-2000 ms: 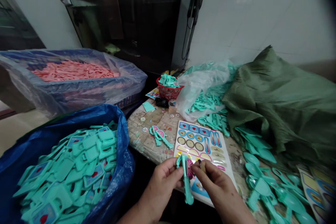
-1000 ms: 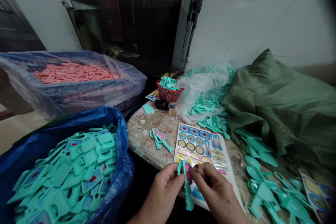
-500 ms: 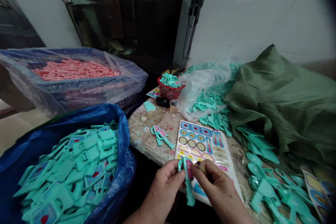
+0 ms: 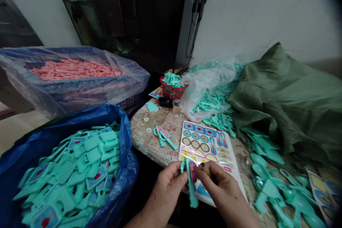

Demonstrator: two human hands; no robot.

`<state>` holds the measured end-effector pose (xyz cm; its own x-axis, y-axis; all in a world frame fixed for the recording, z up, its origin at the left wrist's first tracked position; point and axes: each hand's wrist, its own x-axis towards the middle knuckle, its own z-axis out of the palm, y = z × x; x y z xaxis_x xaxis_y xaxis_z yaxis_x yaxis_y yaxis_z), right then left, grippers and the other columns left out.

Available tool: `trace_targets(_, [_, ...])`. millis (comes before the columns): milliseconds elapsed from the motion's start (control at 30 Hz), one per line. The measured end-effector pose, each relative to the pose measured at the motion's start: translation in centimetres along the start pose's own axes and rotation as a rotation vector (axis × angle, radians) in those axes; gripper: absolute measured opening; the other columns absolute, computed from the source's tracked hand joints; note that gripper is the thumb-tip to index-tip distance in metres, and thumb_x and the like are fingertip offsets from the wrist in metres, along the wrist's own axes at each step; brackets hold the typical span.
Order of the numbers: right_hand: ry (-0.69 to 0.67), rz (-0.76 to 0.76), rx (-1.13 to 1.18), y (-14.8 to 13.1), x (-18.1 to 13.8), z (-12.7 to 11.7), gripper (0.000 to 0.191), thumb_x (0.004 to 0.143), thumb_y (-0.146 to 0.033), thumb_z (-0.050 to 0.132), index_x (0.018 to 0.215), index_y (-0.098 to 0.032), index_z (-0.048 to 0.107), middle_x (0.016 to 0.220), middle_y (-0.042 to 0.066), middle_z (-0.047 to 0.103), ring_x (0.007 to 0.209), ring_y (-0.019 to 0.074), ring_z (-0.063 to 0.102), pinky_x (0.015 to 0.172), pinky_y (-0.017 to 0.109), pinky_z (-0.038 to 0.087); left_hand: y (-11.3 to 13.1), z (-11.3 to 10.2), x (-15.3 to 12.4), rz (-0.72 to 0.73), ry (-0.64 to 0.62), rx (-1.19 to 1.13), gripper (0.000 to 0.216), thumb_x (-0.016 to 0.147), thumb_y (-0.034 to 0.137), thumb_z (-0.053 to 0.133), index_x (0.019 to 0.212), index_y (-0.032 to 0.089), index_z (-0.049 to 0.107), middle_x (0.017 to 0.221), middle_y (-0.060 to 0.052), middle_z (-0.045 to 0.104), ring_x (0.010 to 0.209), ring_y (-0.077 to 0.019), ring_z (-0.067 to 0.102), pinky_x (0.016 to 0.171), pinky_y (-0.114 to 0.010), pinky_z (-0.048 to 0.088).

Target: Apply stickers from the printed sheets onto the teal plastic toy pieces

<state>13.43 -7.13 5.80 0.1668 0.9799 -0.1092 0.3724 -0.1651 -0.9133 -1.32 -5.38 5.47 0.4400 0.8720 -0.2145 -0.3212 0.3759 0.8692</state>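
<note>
My left hand point(image 4: 171, 183) is closed on a mint-green plastic toy piece point(image 4: 192, 194) with a long handle, held over the table's front edge. Against the piece's round end, the thumb and forefinger of my right hand point(image 4: 217, 181) pinch a pink fan-patterned sticker point(image 4: 193, 171). How far the sticker is stuck down I cannot tell. Beneath and beyond both hands lies a printed sticker sheet point(image 4: 229, 156) with hearts, dials and thermometers. Two similar green pieces point(image 4: 165, 137) with pink fan stickers rest on the table, left of the sheet.
A blue bag point(image 4: 125, 149) full of green pieces stands at left, behind it a plastic-lined crate point(image 4: 128, 85) of pink pieces. On the table point(image 4: 144, 149) are a red basket point(image 4: 173, 92), a clear bag point(image 4: 197, 89), loose green spoons point(image 4: 263, 172) and a dark green sack point(image 4: 291, 96).
The pink sticker has tilted slightly against the green piece. Both hands stay nearly in place, and the view has shifted a little.
</note>
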Motion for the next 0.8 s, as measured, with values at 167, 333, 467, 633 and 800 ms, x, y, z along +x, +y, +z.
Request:
trace_targets(167, [0.007,-0.012,-0.009,0.06,-0.02,0.32,0.037,0.08,-0.049,0.051,0.059,-0.021,0.037,0.058,-0.006,0.033,0.055,0.0109,0.03,0.051,0.025,0.028,-0.02,-0.14,0.08,0.011,-0.013,0.007,0.03,0.084,0.026,0.054,0.111,0.017,0.059,0.101,-0.006,0.068,0.09,-0.0186,0.062,0.078,-0.029,0.048])
trace_targets(333, [0.021,-0.036,-0.038,-0.13,-0.07,0.27,0.036,0.08,-0.047,0.05,0.059,-0.021,0.04,0.058,-0.006,0.033,0.054,0.0106,0.031,0.05,0.024,0.029,-0.13,-0.16,-0.03,0.02,-0.018,0.018,0.03,0.084,0.026,0.054,0.112,0.017,0.059,0.101,-0.006,0.068,0.09,-0.0183,0.062,0.079,-0.028,0.048])
trace_targets(467, [0.039,-0.045,-0.044,-0.18,-0.03,0.28,0.036,0.08,-0.048,0.051,0.058,-0.021,0.04,0.058,-0.005,0.034,0.055,0.0109,0.032,0.05,0.024,0.03,-0.11,-0.19,-0.06,0.027,-0.015,0.028,0.029,0.084,0.026,0.054,0.111,0.017,0.059,0.1,-0.005,0.068,0.088,-0.0176,0.063,0.077,-0.027,0.048])
trace_targets(633, [0.044,-0.089,-0.073,-0.1,0.02,0.34,0.037,0.08,-0.047,0.051,0.057,-0.021,0.037,0.059,-0.004,0.037,0.056,0.0117,0.036,0.052,0.025,0.031,0.1,-0.15,0.02,0.033,-0.014,0.053,0.027,0.084,0.026,0.054,0.108,0.017,0.06,0.101,-0.005,0.068,0.091,-0.018,0.062,0.078,-0.026,0.048])
trace_targets(800, [0.057,-0.142,-0.194,0.39,-0.01,0.33,0.032,0.083,-0.048,0.048,0.065,-0.021,0.049,0.063,-0.002,0.045,0.06,0.0137,0.043,0.056,0.027,0.035,-0.35,-0.16,-0.07,0.069,-0.009,0.095,0.023,0.083,0.026,0.053,0.103,0.016,0.06,0.102,-0.006,0.067,0.096,-0.0203,0.061,0.082,-0.029,0.047])
